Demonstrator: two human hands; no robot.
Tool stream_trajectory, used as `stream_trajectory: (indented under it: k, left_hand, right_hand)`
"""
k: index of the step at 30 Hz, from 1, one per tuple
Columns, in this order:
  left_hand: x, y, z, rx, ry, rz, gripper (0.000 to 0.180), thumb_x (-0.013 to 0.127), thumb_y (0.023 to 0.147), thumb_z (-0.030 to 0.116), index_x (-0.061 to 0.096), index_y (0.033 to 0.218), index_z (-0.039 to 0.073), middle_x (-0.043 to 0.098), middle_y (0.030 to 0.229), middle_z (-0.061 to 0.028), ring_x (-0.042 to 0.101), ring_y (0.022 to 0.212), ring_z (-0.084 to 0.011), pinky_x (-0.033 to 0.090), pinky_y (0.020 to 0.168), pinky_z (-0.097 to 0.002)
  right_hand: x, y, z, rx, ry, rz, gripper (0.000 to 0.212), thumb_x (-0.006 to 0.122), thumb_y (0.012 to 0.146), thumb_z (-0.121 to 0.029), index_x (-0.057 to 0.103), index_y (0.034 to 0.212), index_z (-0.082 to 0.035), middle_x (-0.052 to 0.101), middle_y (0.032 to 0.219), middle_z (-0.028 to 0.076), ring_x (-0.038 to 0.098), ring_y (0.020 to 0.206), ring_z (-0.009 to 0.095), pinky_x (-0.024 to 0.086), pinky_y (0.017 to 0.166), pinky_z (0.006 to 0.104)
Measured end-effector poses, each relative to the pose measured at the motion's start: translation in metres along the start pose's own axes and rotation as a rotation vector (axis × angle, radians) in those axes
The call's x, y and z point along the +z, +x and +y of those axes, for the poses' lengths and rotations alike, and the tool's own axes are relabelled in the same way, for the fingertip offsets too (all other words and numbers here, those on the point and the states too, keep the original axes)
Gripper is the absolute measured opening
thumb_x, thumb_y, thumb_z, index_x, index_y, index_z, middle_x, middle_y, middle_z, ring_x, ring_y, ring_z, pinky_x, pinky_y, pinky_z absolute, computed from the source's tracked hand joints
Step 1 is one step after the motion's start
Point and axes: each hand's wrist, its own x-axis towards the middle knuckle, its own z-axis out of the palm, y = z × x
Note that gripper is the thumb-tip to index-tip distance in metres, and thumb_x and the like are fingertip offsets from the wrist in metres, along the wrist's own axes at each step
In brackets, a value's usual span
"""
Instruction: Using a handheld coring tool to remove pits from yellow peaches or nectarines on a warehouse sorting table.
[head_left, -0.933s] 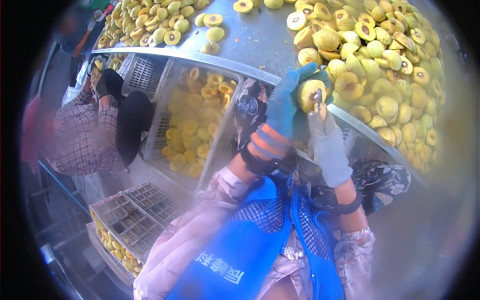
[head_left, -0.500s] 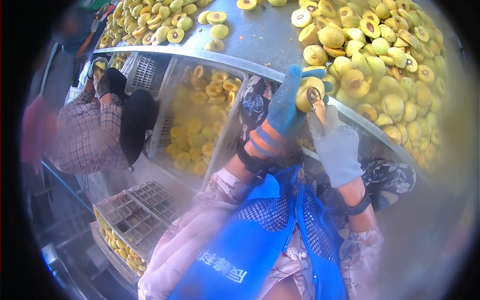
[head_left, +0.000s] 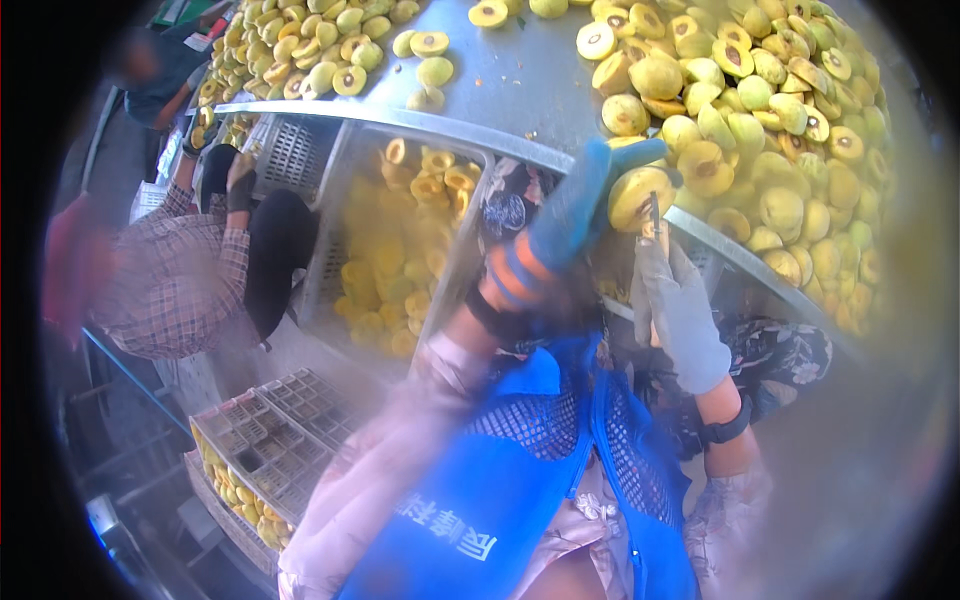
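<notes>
At the table's metal edge, my left hand (head_left: 585, 195), in a blue glove with orange bands, grips a halved yellow peach (head_left: 640, 198) with its cut face towards me. A grey-white glove covers my right hand (head_left: 672, 300), closed around a small pitting tool (head_left: 655, 222). The tool's narrow dark metal tip meets the cut face of the peach half; most of its handle is hidden by the fingers. Just beyond my hands lies a large heap of peach halves (head_left: 760, 140), some with the brown stone still in them.
The metal table (head_left: 500, 70) carries another peach pile (head_left: 300, 45) at its far left. Below its edge stands a white crate (head_left: 415, 330) of pitted halves. Stacked crates (head_left: 285, 430) sit lower left. A co-worker in a checked shirt (head_left: 180, 285) works at the left.
The peach half and both hands have shifted slightly right. The tool has turned from showing its open loop to a thin edge-on tip. The co-worker's hands have moved apart.
</notes>
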Motion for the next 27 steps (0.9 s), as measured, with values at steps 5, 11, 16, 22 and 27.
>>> stream_trajectory:
  k: [5, 11, 16, 22, 27]
  left_hand:
    - [0.041, -0.009, -0.062, 0.303, -0.007, 0.698, 0.022, 0.048, 0.092, 0.012, 0.056, 0.108, -0.001, 0.06, 0.098, -0.0085, 0.057, 0.086, -0.0169, 0.048, 0.074, -0.0285]
    - [0.035, -0.002, -0.071, 0.128, -0.382, 0.511, 0.033, 0.048, 0.094, 0.031, 0.058, 0.105, 0.001, 0.062, 0.093, -0.0067, 0.06, 0.08, -0.0137, 0.05, 0.07, -0.0267]
    - [0.021, 0.015, -0.098, 0.537, 0.277, 0.367, 0.039, 0.051, 0.093, 0.038, 0.061, 0.1, 0.002, 0.063, 0.085, -0.0064, 0.062, 0.069, -0.0156, 0.051, 0.065, -0.0288]
    - [-0.003, -0.01, -0.034, 0.177, 0.046, 0.715, 0.026, 0.052, 0.092, 0.028, 0.061, 0.099, 0.004, 0.062, 0.089, -0.008, 0.06, 0.081, -0.0198, 0.049, 0.072, -0.0311]
    - [-0.072, -0.028, -0.023, 0.416, 1.178, 0.984, 0.023, 0.063, 0.081, 0.015, 0.06, 0.1, 0.002, 0.062, 0.09, -0.0152, 0.06, 0.082, -0.0285, 0.048, 0.073, -0.0345]
  right_hand:
    - [0.015, -0.015, 0.01, 0.126, 0.149, -0.032, 0.029, 0.051, 0.094, -0.03, 0.05, 0.11, -0.006, 0.043, 0.052, -0.002, 0.038, 0.038, 0.007, 0.032, 0.035, 0.0239]
    - [0.002, -0.019, 0.019, 0.115, 0.085, -0.158, 0.029, 0.047, 0.095, -0.032, 0.052, 0.095, -0.003, 0.047, 0.055, 0.0, 0.039, 0.036, 0.009, 0.033, 0.039, 0.023]
    - [-0.02, -0.016, 0.017, 0.176, 0.171, -0.452, 0.029, 0.049, 0.094, -0.032, 0.051, 0.097, -0.004, 0.044, 0.051, -0.001, 0.04, 0.038, 0.009, 0.034, 0.039, 0.024]
    - [-0.037, 0.023, 0.115, -0.389, -0.748, -0.175, 0.032, 0.048, 0.092, -0.033, 0.054, 0.104, -0.003, 0.056, 0.066, 0.012, 0.056, 0.054, 0.021, 0.045, 0.05, 0.0332]
    - [-0.029, 0.035, 0.128, -0.143, -0.917, -0.113, 0.046, 0.049, 0.089, -0.042, 0.053, 0.111, -0.002, 0.062, 0.084, 0.025, 0.06, 0.084, 0.042, 0.048, 0.073, 0.0477]
